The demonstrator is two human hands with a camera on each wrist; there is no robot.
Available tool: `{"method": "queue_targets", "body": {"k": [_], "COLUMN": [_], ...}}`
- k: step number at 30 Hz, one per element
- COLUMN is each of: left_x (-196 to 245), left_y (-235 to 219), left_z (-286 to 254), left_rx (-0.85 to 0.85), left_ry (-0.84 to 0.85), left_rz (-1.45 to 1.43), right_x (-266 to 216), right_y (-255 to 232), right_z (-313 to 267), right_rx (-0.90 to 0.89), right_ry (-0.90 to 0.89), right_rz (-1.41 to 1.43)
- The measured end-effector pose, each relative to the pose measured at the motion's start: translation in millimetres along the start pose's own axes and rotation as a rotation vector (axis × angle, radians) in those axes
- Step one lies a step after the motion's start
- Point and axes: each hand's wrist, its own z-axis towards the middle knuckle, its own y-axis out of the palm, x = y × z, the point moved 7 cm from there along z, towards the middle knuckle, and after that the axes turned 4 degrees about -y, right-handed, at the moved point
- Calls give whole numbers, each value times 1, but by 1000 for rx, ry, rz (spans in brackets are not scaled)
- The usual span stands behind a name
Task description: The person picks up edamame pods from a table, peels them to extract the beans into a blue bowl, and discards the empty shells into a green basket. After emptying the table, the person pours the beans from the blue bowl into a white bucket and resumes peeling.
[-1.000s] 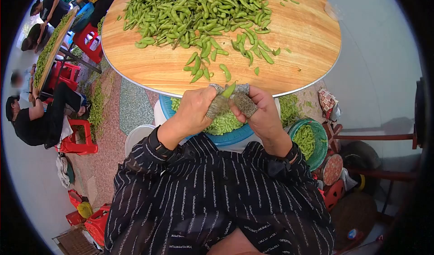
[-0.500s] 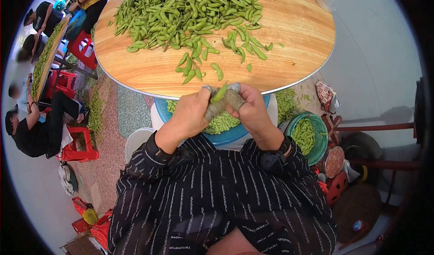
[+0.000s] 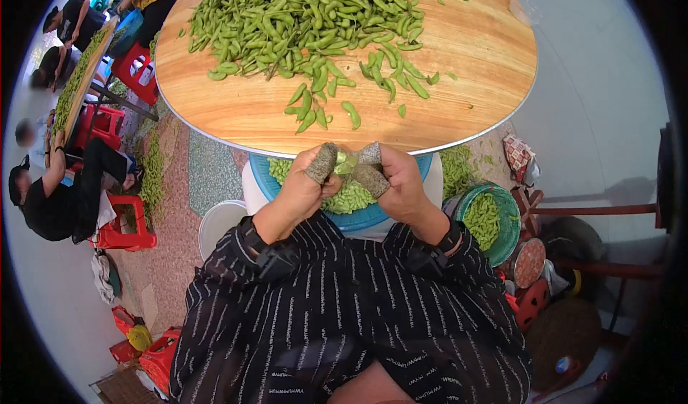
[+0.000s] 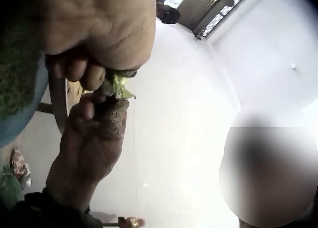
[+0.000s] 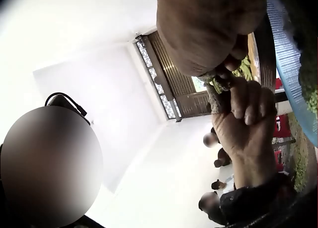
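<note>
Both hands meet just below the near edge of the round wooden table (image 3: 236, 117). Between their wrapped fingertips is a green pod (image 3: 346, 163), pinched from both sides; in the left wrist view the pod (image 4: 120, 86) looks split, with a pale flap sticking out. The left hand (image 3: 301, 187) has its fingers curled, a grey-brown wrap on the thumb. Facing it, the right hand (image 3: 403, 189) is curled too, with wraps on thumb and forefinger. Shelled beans (image 3: 348, 198) lie in a blue basin (image 3: 362, 221) beneath the hands. A heap of pods (image 3: 308, 20) covers the table's far part.
Several loose pods (image 3: 307, 110) lie near the table's front edge. A green bucket (image 3: 511, 225) with pods stands at the right, a white bucket (image 3: 215, 225) at the left. Red stools (image 3: 129, 225) and other people around a second table (image 3: 80, 92) are at the far left.
The left hand has turned so its wrapped thumb is on top, and the pod that stuck up between the hands is now low between the fingertips, looking split.
</note>
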Motion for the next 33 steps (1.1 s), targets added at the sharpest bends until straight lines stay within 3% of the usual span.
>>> {"method": "queue_targets", "body": {"k": [1,3,5,7,10,11,13,15,17,19,21,22,23,25,26,27,29,30,32,33], "left_x": [-4,-1,-6,-22,-67,-71,-90,-98,-105,-114,-116,-88,-89,-78,-78,-75,-86,-89,-83,-91], "left_y": [7,5,2,-5,-15,-18,-24,-27,-35,-53,-71,-65,-71,-77,-82,-84,-103,-109,-116,-125], "left_z": [0,-4,-13,-18,-25,-22,-25,-23,-17,-12,-3,-8,-7,-7,-4,2,18,25,42,50], "left_rx": [-108,-36,-51,-33,25,34,146,163,139,157,5,18,19,16,16,14,-40,-42,181,173], "left_ry": [-121,-126,-39,-70,-429,-429,-619,-600,-557,-481,-176,-187,-190,85,125,126,-253,-251,160,165], "left_rz": [-206,-84,325,364,-17,-25,-206,-220,-52,49,741,979,971,1401,1501,1497,1653,1654,1888,1886], "right_x": [4,19,20,26,47,51,56,67,79,79,72,68,62,52,45,49,38,41,41,42], "right_y": [-1,-3,0,7,18,21,28,28,26,7,-22,-43,-68,-124,-148,-179,-196,-205,-200,-196], "right_z": [-2,-5,-7,-12,-22,-23,-26,-28,-31,-33,-42,-48,-56,-81,-95,-115,-131,-142,-147,-151], "right_rx": [-3,-66,-115,-168,-332,-343,-393,-385,-374,-166,-77,-25,-24,38,72,109,191,215,284,290], "right_ry": [4,68,77,89,68,71,28,57,86,84,191,201,243,373,509,538,525,510,430,434], "right_rz": [4,-62,-147,-228,-551,-547,-678,-690,-700,-561,-596,-607,-700,-879,-992,-1158,-1187,-1118,-1054,-1057]}}
